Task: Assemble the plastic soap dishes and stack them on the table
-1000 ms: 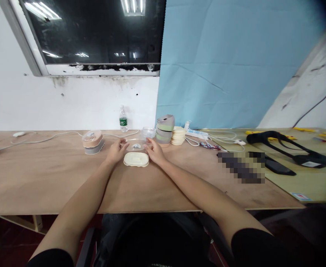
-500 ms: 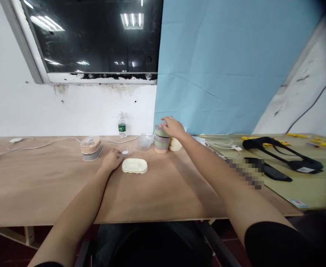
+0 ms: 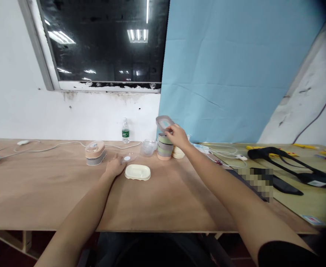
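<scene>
My right hand [image 3: 177, 135] pinches the near edge of a greyish, see-through plastic lid [image 3: 162, 121]. The lid is tilted up above a stack of green, grey and peach containers [image 3: 165, 149]. Flat on the table, fingers stretched out, my left hand [image 3: 115, 166] lies at the left edge of a clear lid [image 3: 129, 157] with a white round spot; whether it touches the lid I cannot tell. Just in front of that lid sits a cream oval tray [image 3: 137, 172]. Left of my left hand stands a peach and grey stack of containers [image 3: 95, 152].
Clear plastic cups or lids [image 3: 148, 147] and a cream stack [image 3: 178, 152] flank the green stack. A water bottle [image 3: 125, 131] stands by the wall. White cables [image 3: 54, 145] cross the table's back. At right lie a black strap-like frame [image 3: 290, 163] and yellow pieces [image 3: 304, 147].
My right hand has lifted the see-through lid off the top of the green stack and tipped it up. My left hand stays by the clear lid. The camera view has shifted slightly.
</scene>
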A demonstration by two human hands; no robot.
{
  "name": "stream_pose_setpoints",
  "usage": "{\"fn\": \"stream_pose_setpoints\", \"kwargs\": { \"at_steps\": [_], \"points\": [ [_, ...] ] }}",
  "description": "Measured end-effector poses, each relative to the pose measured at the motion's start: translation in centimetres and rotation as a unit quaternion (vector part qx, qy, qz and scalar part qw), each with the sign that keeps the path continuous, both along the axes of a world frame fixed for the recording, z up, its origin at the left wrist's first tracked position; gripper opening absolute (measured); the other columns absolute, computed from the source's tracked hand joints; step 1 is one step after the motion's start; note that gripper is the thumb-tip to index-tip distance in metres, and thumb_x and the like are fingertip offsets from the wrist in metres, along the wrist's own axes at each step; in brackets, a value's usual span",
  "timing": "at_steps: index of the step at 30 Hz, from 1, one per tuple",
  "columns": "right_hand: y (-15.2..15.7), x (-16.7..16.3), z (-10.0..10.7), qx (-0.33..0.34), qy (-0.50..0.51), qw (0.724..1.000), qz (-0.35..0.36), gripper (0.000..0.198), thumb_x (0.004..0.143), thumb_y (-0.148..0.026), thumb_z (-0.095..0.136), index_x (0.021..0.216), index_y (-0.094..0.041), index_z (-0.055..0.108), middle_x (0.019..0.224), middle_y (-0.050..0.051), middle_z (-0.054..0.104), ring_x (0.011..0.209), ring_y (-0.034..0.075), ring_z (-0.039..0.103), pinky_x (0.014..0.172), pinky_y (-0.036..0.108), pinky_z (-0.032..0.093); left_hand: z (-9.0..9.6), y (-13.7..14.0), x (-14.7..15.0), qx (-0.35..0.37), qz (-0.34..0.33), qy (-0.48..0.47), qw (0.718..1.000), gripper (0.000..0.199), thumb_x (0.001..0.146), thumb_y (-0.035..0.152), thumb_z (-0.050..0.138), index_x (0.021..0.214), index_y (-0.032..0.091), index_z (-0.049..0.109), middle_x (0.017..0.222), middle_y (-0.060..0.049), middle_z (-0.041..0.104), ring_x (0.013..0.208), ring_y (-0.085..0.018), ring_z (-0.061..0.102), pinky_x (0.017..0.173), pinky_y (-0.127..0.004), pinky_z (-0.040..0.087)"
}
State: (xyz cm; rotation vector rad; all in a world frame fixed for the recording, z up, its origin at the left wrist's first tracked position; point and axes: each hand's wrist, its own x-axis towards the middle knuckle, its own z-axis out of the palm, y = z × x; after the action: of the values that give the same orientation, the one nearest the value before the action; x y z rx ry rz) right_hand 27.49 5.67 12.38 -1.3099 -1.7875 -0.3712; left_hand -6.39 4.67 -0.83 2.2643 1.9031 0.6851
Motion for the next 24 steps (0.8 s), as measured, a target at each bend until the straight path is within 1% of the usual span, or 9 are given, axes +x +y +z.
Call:
{"fn": "stream_pose_setpoints", "kwargs": {
  "at_steps": [4, 6, 8, 11, 13, 15, 19, 22, 24],
  "points": [
    [-2.7, -2.7, -1.3, 0.029, 0.086, 0.990, 0.106, 0.022, 0.073, -0.032, 0.066, 0.091, -0.019, 0.063, 0.090, 0.005, 0.059, 0.070, 0.016, 0.053, 0.072, 0.032, 0.046, 1.0, -0.6, 0.3, 0.116, 0.023, -0.021, 0.993, 0.056, 0.086, 0.050, 0.046, 0.130, 0.016, 0.047, 0.138, -0.018, 0.046, 0.123, -0.035, 0.046, 0.100, -0.046, 0.036],
    [-3.8, -4.7, -2.8, -0.008, 0.147, 0.973, 0.180, 0.025, 0.069, -0.034, 0.070, 0.087, -0.020, 0.060, 0.086, 0.003, 0.058, 0.067, 0.015, 0.052, 0.068, 0.031, 0.047, 1.7, -1.2, 0.7, 0.176, -0.015, -0.071, 0.982, 0.058, 0.088, 0.048, 0.045, 0.135, 0.015, 0.041, 0.137, -0.017, 0.047, 0.124, -0.031, 0.046, 0.102, -0.043, 0.035],
    [-4.6, -6.7, -4.8, -0.077, 0.255, 0.931, 0.251, 0.033, 0.067, -0.038, 0.071, 0.091, -0.021, 0.055, 0.079, 0.000, 0.056, 0.059, 0.013, 0.049, 0.058, 0.029, 0.047, 2.3, -1.9, 1.1, 0.203, -0.056, -0.131, 0.969, 0.062, 0.089, 0.048, 0.045, 0.141, 0.015, 0.033, 0.139, -0.015, 0.046, 0.120, -0.028, 0.050, 0.100, -0.040, 0.038],
    [-5.3, -9.0, -8.2, -0.203, 0.403, 0.831, 0.325, 0.038, 0.068, -0.043, 0.069, 0.093, -0.023, 0.049, 0.071, -0.004, 0.052, 0.049, 0.010, 0.045, 0.045, 0.027, 0.046, 2.9, -2.8, 1.7, 0.181, -0.111, -0.200, 0.956, 0.066, 0.090, 0.049, 0.043, 0.145, 0.017, 0.025, 0.137, -0.014, 0.048, 0.102, -0.022, 0.060, 0.089, -0.035, 0.046],
    [-5.4, -9.7, -10.3, -0.254, 0.465, 0.773, 0.348, 0.034, 0.070, -0.044, 0.066, 0.090, -0.024, 0.047, 0.066, -0.006, 0.050, 0.045, 0.009, 0.044, 0.043, 0.026, 0.047, 3.0, -3.0, 1.8, 0.144, -0.141, -0.212, 0.956, 0.062, 0.091, 0.050, 0.042, 0.144, 0.019, 0.031, 0.128, -0.012, 0.057, 0.089, -0.019, 0.063, 0.083, -0.033, 0.048],
    [-5.5, -10.0, -11.9, -0.300, 0.497, 0.734, 0.353, 0.032, 0.074, -0.047, 0.063, 0.088, -0.024, 0.045, 0.056, -0.008, 0.046, 0.042, 0.010, 0.044, 0.041, 0.025, 0.047, 2.8, -2.8, 1.7, 0.112, -0.149, -0.212, 0.959, 0.057, 0.090, 0.051, 0.042, 0.137, 0.019, 0.043, 0.118, -0.009, 0.064, 0.083, -0.018, 0.064, 0.080, -0.031, 0.048],
    [-5.6, -10.1, -13.1, -0.341, 0.536, 0.691, 0.345, 0.035, 0.076, -0.052, 0.061, 0.086, -0.025, 0.040, 0.050, -0.011, 0.044, 0.037, 0.010, 0.045, 0.037, 0.023, 0.046, 2.3, -1.9, 1.6, 0.061, -0.138, -0.246, 0.958, 0.057, 0.089, 0.054, 0.039, 0.127, 0.014, 0.055, 0.098, -0.009, 0.070, 0.086, -0.021, 0.064, 0.075, -0.030, 0.049],
    [-5.7, -10.2, -12.8, -0.354, 0.549, 0.675, 0.343, 0.037, 0.076, -0.053, 0.061, 0.087, -0.025, 0.041, 0.056, -0.010, 0.048, 0.034, 0.007, 0.041, 0.033, 0.022, 0.044, 2.1, -1.6, 1.9, 0.034, -0.153, -0.245, 0.957, 0.055, 0.090, 0.056, 0.035, 0.114, 0.014, 0.063, 0.091, -0.007, 0.071, 0.083, -0.021, 0.064, 0.074, -0.030, 0.049],
    [-5.8, -10.3, -12.6, -0.357, 0.553, 0.669, 0.344, 0.036, 0.077, -0.054, 0.060, 0.091, -0.025, 0.042, 0.061, -0.009, 0.051, 0.031, 0.005, 0.037, 0.031, 0.021, 0.041, 2.1, -1.6, 2.0, 0.052, -0.126, -0.248, 0.959, 0.053, 0.089, 0.056, 0.037, 0.111, 0.015, 0.064, 0.094, -0.007, 0.070, 0.084, -0.021, 0.064, 0.076, -0.030, 0.048]
  ]
}}
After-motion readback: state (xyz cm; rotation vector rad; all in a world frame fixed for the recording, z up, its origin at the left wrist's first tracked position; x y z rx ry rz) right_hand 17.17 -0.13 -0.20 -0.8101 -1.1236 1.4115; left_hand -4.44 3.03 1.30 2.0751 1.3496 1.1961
